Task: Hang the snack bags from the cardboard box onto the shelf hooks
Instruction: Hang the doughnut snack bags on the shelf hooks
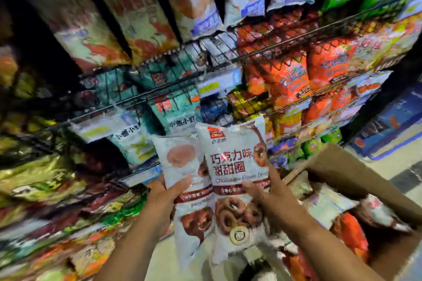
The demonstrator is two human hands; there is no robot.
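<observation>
I hold two white chocolate-doughnut snack bags up in front of the shelf. My left hand (165, 191) grips the left snack bag (182, 166) at its middle, thumb across the front. My right hand (266, 186) grips the right snack bag (235, 155), which overlaps the left one and shows its printed front. Both bags stand upright, their tops just below a wire shelf rail (159, 91). The cardboard box (342, 173) stands open at the lower right with more snack bags (328, 205) inside.
Wire racks packed with hanging snack bags fill the view: pale bags (137, 13) at the top, orange bags (285, 80) to the right, teal bags (173, 102) in the middle. Price tags (217, 82) clip to the rails. Pale floor (399, 143) shows at the right.
</observation>
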